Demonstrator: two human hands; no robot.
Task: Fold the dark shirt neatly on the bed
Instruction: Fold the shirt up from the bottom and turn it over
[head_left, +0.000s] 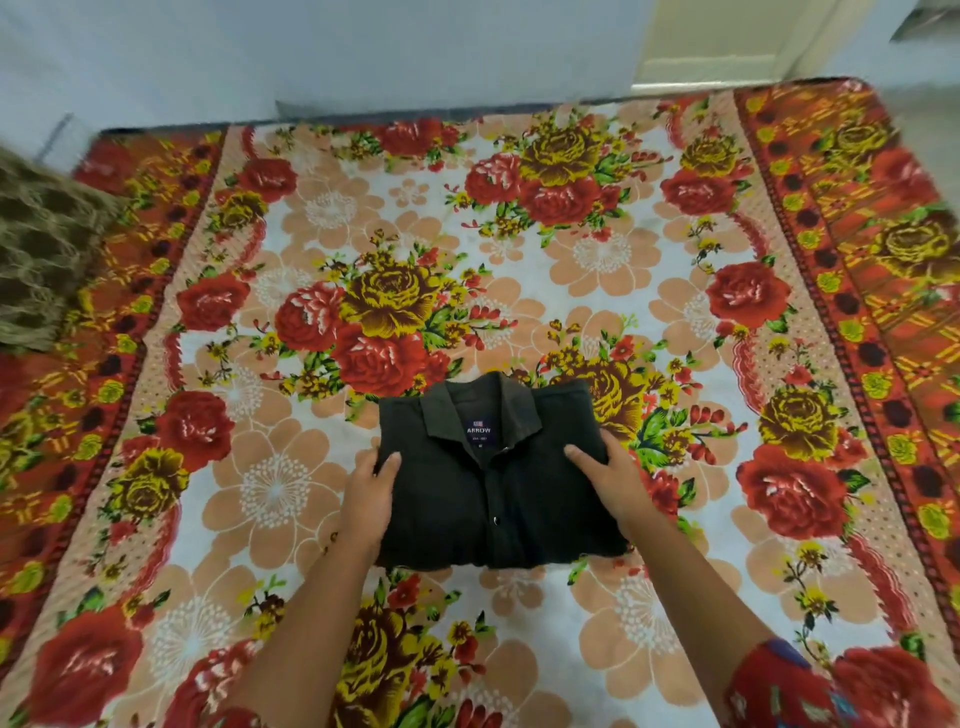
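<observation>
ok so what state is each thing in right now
dark shirt: folded into a rectangle, collar and buttoned front facing up
left hand: grips the shirt's left edge, thumb on top
right hand: grips the shirt's right edge, thumb on top
floral bedsheet: spread flat under the shirt
brown cloth: bunched at the sheet's left edge

Pale wall (363, 47) behind floral bed (571, 291); cream door (717, 36) rt.
</observation>
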